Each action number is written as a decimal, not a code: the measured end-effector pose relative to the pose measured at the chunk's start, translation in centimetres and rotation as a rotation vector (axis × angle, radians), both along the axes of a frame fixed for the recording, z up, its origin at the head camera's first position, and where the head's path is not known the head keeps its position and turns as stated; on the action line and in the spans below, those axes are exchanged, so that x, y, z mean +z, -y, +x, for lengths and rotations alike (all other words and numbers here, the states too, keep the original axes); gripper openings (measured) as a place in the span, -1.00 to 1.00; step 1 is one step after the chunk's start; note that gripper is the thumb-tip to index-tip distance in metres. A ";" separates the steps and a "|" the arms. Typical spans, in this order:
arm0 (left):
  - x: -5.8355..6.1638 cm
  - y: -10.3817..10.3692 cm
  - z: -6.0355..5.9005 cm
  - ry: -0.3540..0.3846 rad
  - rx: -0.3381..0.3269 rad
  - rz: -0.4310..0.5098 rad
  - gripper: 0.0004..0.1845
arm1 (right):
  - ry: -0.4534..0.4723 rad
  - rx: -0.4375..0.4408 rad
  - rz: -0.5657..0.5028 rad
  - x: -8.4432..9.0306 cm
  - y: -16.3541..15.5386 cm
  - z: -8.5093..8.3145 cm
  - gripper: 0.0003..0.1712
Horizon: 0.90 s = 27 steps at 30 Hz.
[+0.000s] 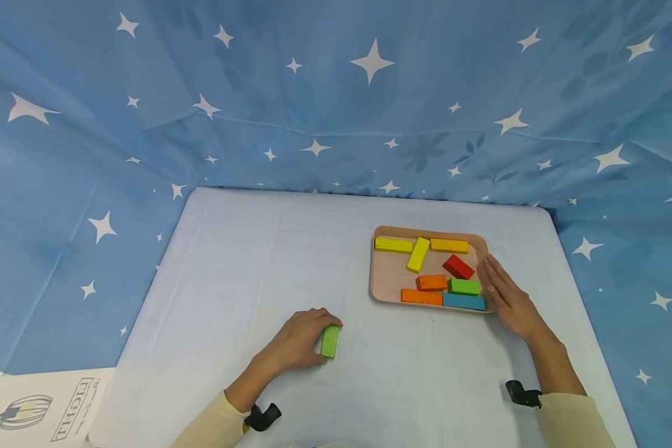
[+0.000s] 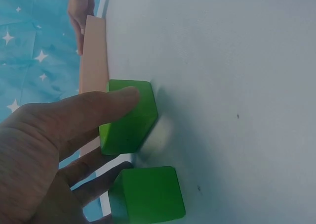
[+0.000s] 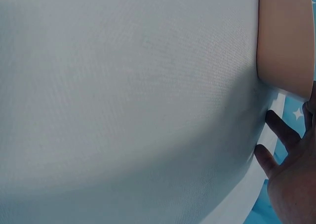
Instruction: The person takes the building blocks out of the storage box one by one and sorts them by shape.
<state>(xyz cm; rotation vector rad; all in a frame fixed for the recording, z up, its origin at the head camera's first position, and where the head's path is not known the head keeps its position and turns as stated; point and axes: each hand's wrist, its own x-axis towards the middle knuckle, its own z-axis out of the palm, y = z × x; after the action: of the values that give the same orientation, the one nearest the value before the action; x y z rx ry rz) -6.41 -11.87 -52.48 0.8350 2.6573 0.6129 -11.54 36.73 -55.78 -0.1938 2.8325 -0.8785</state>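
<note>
Left hand (image 1: 297, 345): curled over a green block (image 1: 330, 341), fingertips over its far end and thumb hidden beneath in the head view; gripping it, or about to. Block flat on the table (image 1: 246, 267), long axis running away from the body, roughly in line with the forearm. In the left wrist view, a finger (image 2: 94, 110) laid across the block (image 2: 129, 116); a second green face below it, block or reflection, impossible to say.

Right hand (image 1: 509, 298): fingers straight and together, flat on the table, their inner edge touching or just beside the right rim of the tray (image 1: 382, 274). Holding nothing. In the right wrist view, only fingertips (image 3: 276, 130) and a strip of the tray's edge (image 3: 286, 41), cut off by the frame.

Beyond the right fingers, inside the tray: two yellow blocks and a yellow-orange one along the far side, a red block (image 1: 458, 266) nearest the fingertips, then green, blue and two orange ones toward the near rim.

Key relation: green block well to the left of the tray, in the left hand's reach; tray up and to the right of those fingers, right hand nearer to it.

Thumb contact hard to make out.
</note>
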 end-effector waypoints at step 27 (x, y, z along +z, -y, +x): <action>1.3 0.1 -2.0 0.053 -0.088 0.001 -0.52 | -0.029 0.004 0.001 -0.1 -0.1 0.0 -0.29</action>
<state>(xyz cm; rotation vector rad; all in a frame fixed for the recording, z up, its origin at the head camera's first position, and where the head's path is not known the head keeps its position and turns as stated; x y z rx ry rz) -8.38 -11.95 -51.20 0.9179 2.5576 0.6063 -11.51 36.79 -55.88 -0.2141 2.8575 -0.8808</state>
